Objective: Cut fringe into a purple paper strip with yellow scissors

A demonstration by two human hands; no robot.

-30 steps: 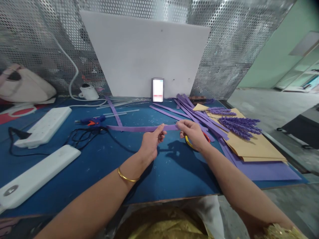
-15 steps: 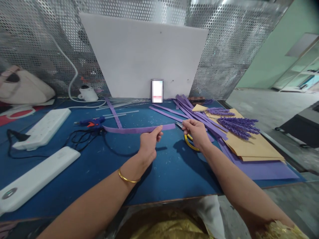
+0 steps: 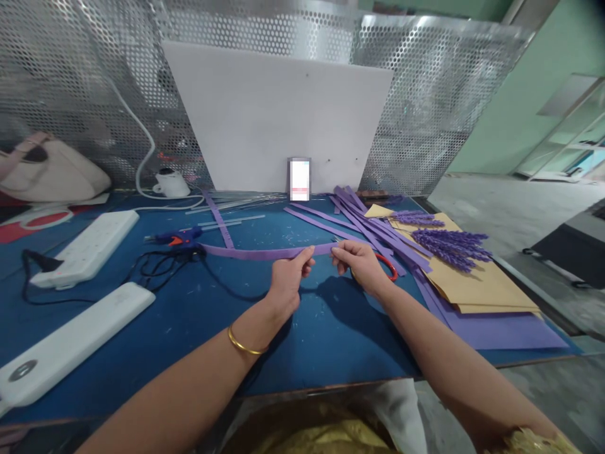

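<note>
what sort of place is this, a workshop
Probably a craft workbench in a workshop: a glue gun, cut purple strips and lavender sprigs lie on a blue table backed by perforated metal screen. The left hand and right hand pinch one long strip.

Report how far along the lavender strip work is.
Done: a few purple lavender sprigs lie finished on the brown paper. In hand: the left hand and right hand both pinch one purple strip, held level; its edge looks plain. Left: a pile of loose strips lies unworked beside the sprigs, with the scissors by the right hand and the glue gun lying apart.
</note>
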